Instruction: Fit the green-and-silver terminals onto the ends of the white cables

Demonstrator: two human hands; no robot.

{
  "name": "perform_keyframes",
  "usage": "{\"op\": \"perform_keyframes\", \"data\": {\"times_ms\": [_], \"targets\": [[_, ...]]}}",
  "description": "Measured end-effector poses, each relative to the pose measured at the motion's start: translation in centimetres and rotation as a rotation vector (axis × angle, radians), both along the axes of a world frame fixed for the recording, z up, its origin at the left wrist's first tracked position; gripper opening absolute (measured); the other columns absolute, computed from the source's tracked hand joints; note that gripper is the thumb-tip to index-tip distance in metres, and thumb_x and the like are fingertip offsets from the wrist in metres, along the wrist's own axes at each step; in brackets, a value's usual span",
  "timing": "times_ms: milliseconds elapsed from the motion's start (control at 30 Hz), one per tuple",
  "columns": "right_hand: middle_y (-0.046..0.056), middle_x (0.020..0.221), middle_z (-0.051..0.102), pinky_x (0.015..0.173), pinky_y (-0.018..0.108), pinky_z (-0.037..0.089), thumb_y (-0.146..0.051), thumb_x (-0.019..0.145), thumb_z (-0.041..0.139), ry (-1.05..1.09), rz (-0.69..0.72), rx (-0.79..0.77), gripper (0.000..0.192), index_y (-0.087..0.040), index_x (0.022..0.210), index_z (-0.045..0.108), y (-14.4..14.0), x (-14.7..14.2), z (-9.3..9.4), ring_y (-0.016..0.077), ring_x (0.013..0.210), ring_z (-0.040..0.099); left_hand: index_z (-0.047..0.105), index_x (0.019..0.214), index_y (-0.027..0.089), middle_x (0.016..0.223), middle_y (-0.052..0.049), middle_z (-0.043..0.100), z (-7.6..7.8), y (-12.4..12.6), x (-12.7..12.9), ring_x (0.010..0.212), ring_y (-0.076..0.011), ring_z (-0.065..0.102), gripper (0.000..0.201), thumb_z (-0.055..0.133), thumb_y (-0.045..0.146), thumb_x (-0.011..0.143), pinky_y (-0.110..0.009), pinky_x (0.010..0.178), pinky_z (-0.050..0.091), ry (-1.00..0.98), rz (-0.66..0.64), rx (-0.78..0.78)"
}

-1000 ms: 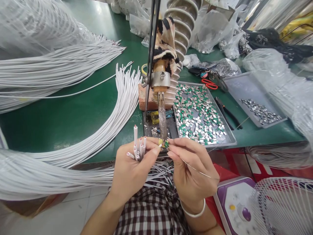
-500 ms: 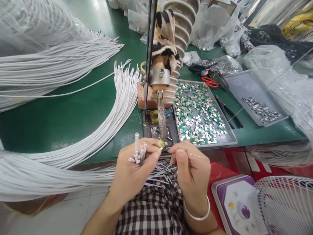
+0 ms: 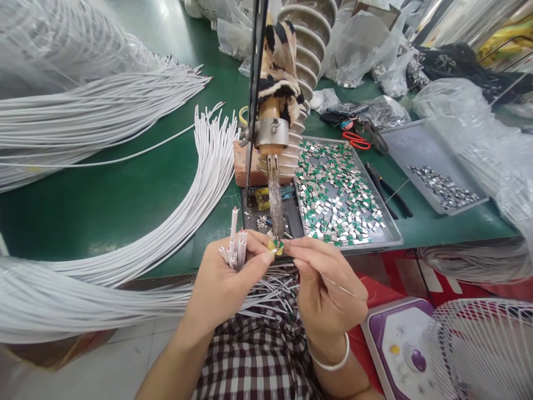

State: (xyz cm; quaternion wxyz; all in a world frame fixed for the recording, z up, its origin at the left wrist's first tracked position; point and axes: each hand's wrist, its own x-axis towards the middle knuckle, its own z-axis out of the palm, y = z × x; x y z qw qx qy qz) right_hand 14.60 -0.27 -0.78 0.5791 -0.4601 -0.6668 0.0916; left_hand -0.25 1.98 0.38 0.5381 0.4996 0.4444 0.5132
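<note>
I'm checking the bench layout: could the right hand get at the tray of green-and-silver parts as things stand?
Probably yes: the tray lies just beyond the right hand, and no tool stands between them. The thin wire it holds may hinder picking, though.

One head-worn camera looks forward and down — close over the left hand (image 3: 225, 280) and right hand (image 3: 328, 283) — across the green table (image 3: 104, 208) beyond.

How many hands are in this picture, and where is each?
2: the left hand holds white wires, left of the soldering iron; the right hand holds thin wire, right of it.
</note>
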Motion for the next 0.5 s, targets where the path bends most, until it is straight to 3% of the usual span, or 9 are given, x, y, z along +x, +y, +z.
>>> {"op": "perform_keyframes", "data": {"times_ms": [267, 500], "targets": [[0.005, 0.097, 0.077, 0.075, 0.032, 0.067, -0.004, 0.091, 0.064, -0.068, -0.069, 0.080, 0.031, -0.027, 0.108, 0.076, 0.31, -0.58, 0.84, 0.0175, 0.086, 0.076, 0.069, 0.067, 0.020, 0.078, -0.001, 0.074, 0.18, -0.13, 0.19, 0.070, -0.0155, 0.068, 0.016, 0.070, 0.011, 0.081, -0.026, 0.064, 0.053, -0.039, 0.036, -0.006], [0.005, 0.100, 0.076, 0.078, 0.033, 0.067, -0.005, 0.091, 0.063, -0.055, -0.027, 0.051, 0.032, -0.027, 0.112, 0.074, 0.05, -0.31, 0.85, 0.0174, 0.089, 0.075, 0.072, 0.070, 0.023, 0.080, 0.003, 0.075, -0.49, -0.14, 0.03, 0.074, -0.0118, 0.068, 0.020, 0.069, 0.007, 0.083, -0.021, 0.068, 0.053, -0.144, -0.002, 0.010]]}}
